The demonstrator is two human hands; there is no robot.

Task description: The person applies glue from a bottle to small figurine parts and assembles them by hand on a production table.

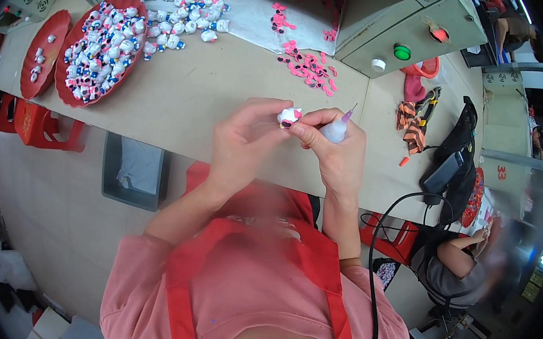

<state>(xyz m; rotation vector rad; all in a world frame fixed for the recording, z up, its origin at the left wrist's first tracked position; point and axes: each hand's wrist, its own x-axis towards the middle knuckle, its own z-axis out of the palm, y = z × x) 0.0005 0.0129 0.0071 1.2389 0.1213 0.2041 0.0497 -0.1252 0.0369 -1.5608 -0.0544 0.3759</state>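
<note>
Left hand (242, 139): fingers curled close, thumb and fingertips pinched on a small white toy figurine with a pink bow (289, 116), held in the air above the near edge of the beige counter (199, 98).

Right hand (338, 153): fingers wrapped shut around a small translucent squeeze bottle with a purple pointed nozzle (338, 127). Nozzle tilts up and to the right, away from the figurine. Right thumb tip touches the figurine from below; the two hands meet there.

Figurine mostly covered by fingertips; only its top and the bow show. Its details are too small to make out. Bottle body half hidden in the palm.

On the counter, well apart from the hands: scatter of small pink bow-shaped pieces (309, 66); a large red round tray (81, 95) heaped with white figurines; a second, smaller red tray (50, 44) at far left, nearly bare. More loose white figurines (185, 17) lie at the top edge, partly cut off.

Grey-green control box with green and red buttons (412, 32) sits at upper right. Another person (454, 263) at lower right is blurred.
</note>
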